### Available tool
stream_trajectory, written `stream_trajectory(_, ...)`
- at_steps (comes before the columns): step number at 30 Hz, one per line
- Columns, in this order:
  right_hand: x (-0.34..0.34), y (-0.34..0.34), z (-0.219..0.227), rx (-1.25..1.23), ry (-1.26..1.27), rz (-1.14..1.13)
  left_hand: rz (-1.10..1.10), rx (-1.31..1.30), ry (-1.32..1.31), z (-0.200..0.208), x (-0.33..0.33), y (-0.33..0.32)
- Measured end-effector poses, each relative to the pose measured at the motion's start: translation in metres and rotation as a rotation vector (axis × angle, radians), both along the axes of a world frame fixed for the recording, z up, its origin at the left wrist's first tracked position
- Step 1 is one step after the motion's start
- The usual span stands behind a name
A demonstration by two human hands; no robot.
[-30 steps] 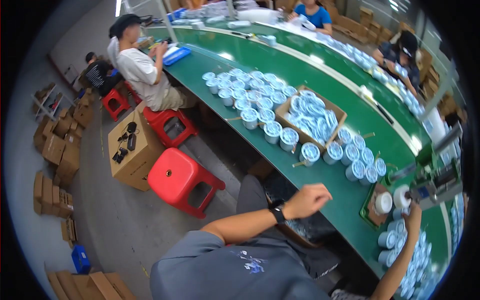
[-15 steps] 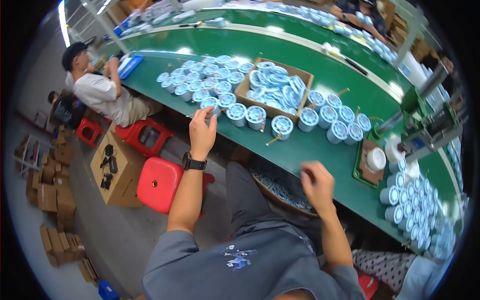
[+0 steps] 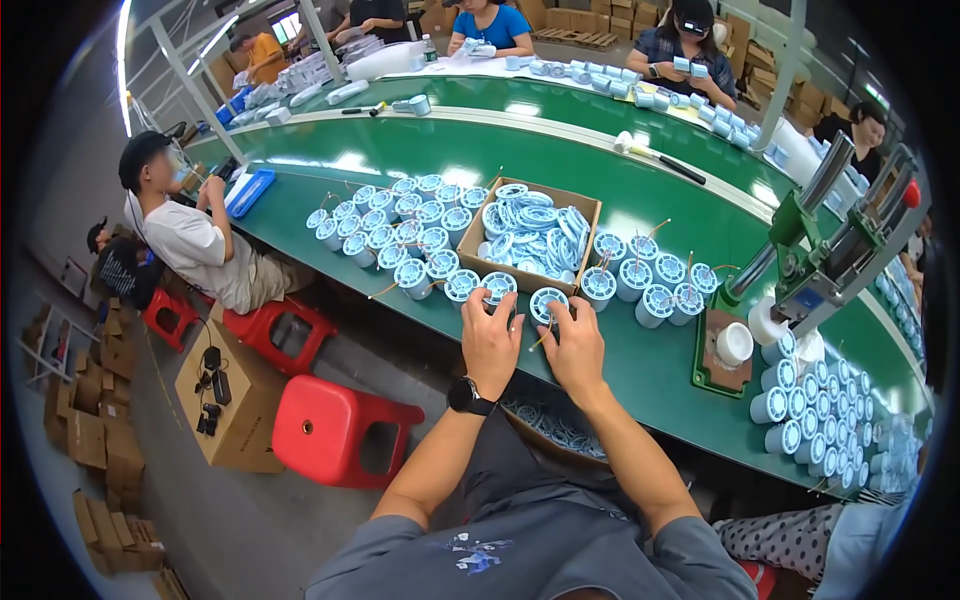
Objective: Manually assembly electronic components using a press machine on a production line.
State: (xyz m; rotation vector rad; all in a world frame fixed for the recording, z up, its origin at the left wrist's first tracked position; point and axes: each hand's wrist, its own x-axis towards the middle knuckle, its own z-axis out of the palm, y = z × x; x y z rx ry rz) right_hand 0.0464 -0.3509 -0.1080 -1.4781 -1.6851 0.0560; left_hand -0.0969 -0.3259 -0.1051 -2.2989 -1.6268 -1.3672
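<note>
Rows of light-blue round housings with spoked tops, several with thin wires sticking out, stand on the green bench (image 3: 420, 325). My left hand (image 3: 492, 350) has its fingers bent round the near side of one housing (image 3: 499, 285). Just right of it, my right hand (image 3: 578, 350) grips another housing (image 3: 547, 302), fingers at its right side and thumb near its wire. Both housings stand upright on the bench, partly hidden by my fingers. Directly behind them is a cardboard box (image 3: 590, 235) filled with loose light-blue spoked rings.
A green hand press (image 3: 790, 285) stands at right, a white round part (image 3: 734, 343) on its base. More housings (image 3: 815, 410) crowd beyond it. A mallet (image 3: 660, 157) lies behind the box. A red stool (image 3: 320, 430) is at lower left. Co-workers sit at left and across the bench.
My right hand has moved up and left onto a front housing. My left hand has shifted right and down to the housing beside it. The view has tilted up, showing more co-workers.
</note>
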Motion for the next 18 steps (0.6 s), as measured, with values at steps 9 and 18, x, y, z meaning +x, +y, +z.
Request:
stream_trajectory(9, 0.077, -0.054, 0.007, -0.057, 0.028, -0.148, -0.015, 0.173, -0.04, -0.008, -0.003, 0.024)
stream_trajectory(18, 0.122, -0.083, 0.004, 0.027, -0.072, -0.293, -0.125, 0.291, -0.125, -0.007, -0.005, 0.022)
